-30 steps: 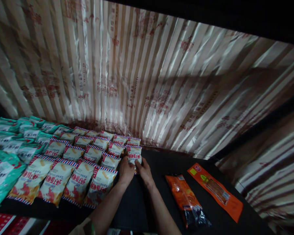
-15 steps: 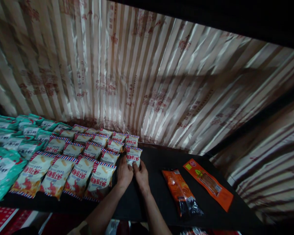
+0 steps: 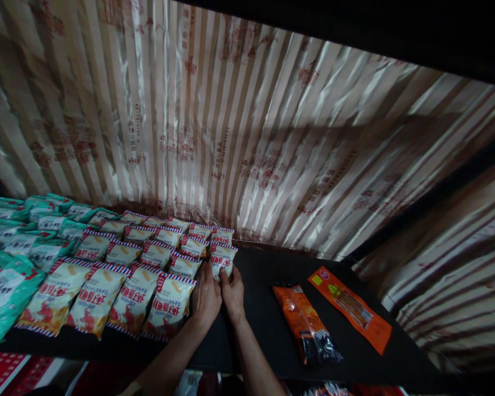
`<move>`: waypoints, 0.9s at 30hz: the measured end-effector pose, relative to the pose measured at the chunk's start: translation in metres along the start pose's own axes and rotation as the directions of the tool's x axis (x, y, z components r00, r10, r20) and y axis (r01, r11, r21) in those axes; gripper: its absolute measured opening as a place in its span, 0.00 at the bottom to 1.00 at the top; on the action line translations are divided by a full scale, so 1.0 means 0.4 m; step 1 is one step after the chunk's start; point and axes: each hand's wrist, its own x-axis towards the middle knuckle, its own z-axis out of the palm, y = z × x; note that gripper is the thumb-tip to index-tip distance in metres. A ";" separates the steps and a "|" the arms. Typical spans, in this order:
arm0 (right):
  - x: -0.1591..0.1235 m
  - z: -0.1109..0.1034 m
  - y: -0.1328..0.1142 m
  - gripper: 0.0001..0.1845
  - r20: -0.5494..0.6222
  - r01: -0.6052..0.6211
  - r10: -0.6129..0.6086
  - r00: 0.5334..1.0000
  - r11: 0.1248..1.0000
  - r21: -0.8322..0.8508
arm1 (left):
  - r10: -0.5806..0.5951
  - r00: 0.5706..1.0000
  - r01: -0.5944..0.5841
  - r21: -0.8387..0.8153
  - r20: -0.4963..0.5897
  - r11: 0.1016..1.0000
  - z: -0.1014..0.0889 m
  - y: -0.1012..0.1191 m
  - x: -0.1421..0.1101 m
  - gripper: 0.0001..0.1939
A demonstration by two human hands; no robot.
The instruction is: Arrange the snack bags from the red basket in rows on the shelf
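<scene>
Illumination dim; source direction cannot be told. Striped foil lining (image 3: 247, 126) behind the shelf's (image 3: 259, 319) back edge: bright glare streaks, broad shadow band toward the right. Shelf surface near-black, detail lost below its front edge. Small highlight on orange-and-black snack packet (image 3: 305, 324). Fine print on white snack bags (image 3: 169, 308) soft.

There are two orange packets (image 3: 306, 324), four front-row white bags (image 3: 169, 305), more behind, and many teal bags (image 3: 14, 291).

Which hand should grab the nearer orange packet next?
Likely the right hand: it's closer to the orange packet. The left hand is farther, beside a front white bag. Both are at a small bag.
</scene>
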 end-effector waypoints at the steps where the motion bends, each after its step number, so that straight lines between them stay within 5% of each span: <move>1: 0.003 0.001 0.002 0.25 -0.001 0.004 -0.004 1.000 1.000 -0.006 | 0.029 1.000 -0.029 0.012 -0.010 1.000 0.001 -0.003 -0.005 0.25; 12: 0.028 0.020 0.003 0.26 0.039 0.040 -0.036 0.999 0.995 -0.094 | 0.191 0.978 -0.201 0.124 0.088 0.972 -0.002 -0.030 -0.022 0.27; 27: 0.031 0.034 0.030 0.30 0.003 0.093 -0.093 0.996 0.986 -0.136 | 0.160 0.975 -0.182 0.137 0.157 0.974 -0.001 -0.036 -0.037 0.29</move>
